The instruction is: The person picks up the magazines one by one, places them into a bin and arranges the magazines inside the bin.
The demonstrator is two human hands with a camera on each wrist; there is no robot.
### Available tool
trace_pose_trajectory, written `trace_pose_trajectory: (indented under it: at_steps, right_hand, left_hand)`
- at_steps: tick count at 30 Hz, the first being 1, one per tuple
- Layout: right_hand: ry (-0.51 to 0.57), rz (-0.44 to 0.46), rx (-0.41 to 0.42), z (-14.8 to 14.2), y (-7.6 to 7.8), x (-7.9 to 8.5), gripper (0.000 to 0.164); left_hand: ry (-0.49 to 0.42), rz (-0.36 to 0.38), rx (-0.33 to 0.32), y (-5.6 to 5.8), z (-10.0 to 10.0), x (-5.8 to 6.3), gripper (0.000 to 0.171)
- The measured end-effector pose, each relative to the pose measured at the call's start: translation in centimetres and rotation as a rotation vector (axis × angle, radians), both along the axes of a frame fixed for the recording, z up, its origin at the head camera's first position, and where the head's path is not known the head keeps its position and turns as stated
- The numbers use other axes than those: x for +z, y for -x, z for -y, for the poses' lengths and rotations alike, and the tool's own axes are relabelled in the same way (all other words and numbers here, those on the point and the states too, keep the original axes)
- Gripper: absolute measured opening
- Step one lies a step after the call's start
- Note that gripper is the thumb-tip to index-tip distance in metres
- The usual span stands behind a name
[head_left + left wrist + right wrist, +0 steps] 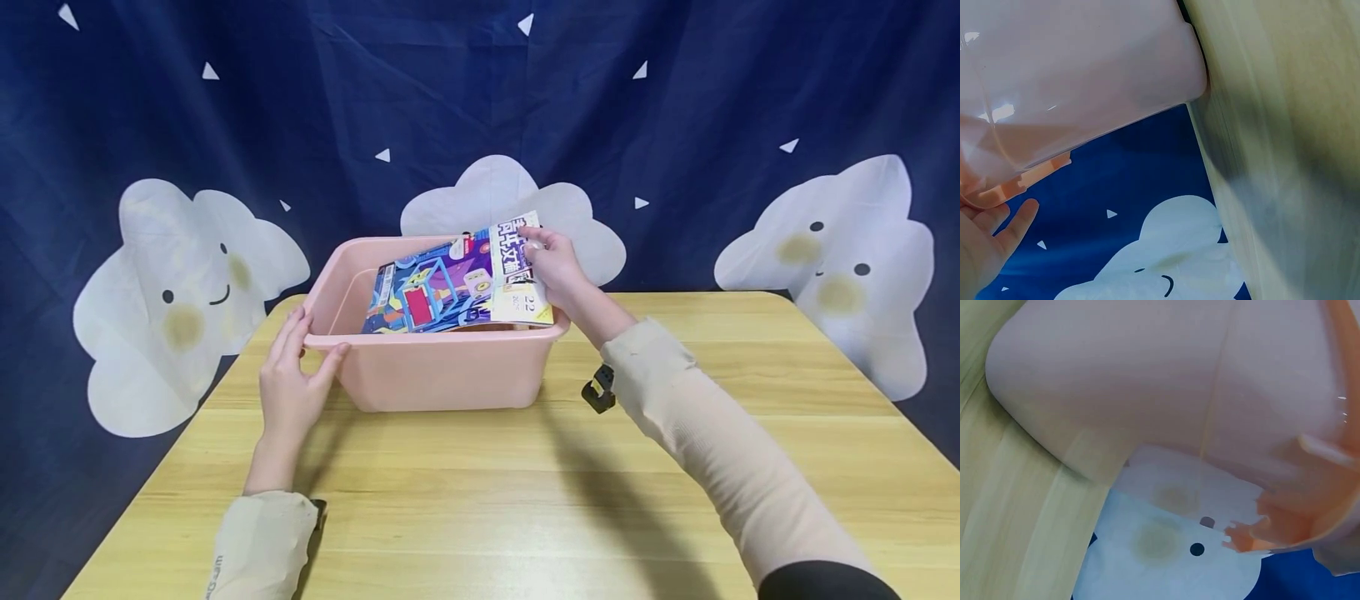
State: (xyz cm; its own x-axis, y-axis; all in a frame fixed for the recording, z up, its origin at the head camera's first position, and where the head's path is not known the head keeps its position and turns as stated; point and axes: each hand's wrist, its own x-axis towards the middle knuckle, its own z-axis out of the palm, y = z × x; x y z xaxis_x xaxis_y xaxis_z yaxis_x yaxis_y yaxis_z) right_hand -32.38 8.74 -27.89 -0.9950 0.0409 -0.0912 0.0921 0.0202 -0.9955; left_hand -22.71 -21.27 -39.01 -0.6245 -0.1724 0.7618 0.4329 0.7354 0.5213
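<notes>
A pink plastic bin stands on the table with its open top up. At its front left corner my left hand grips the rim, thumb on the front side and fingers along the left edge. In the left wrist view, fingers of this hand lie by the bin's rim. A colourful magazine lies slanted in the bin's mouth, its right end raised above the rim. My right hand pinches that raised end, thumb on the cover. Whatever lies under the magazine is mostly hidden.
The bin rests toward the back of a light wooden table. Behind it hangs a dark blue curtain with white clouds and small triangles. A black strap piece shows at the right sleeve.
</notes>
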Motion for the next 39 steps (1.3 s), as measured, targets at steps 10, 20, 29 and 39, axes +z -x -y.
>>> trace_pose_trajectory:
  at_steps: [10, 20, 29, 39]
  right_hand:
    - [-0.106, -0.006, 0.042, 0.5, 0.6, -0.5, 0.038]
    - [-0.172, -0.006, 0.083, 1.5, 1.0, -1.0, 0.038]
    - [-0.693, -0.001, 0.449, 0.7, -0.1, -1.1, 0.046]
    - [-0.666, -0.381, 0.375, -0.7, -1.8, 0.4, 0.030]
  left_hand:
    - [-0.008, -0.024, -0.002, 0.1, 0.0, 0.0, 0.056]
    - [-0.010, -0.029, 0.003, 0.1, 0.0, 0.0, 0.056]
    - [-0.007, -0.039, -0.010, 0.1, -0.1, 0.1, 0.055]
    - [-0.009, -0.023, -0.004, 0.1, 0.1, 0.0, 0.055]
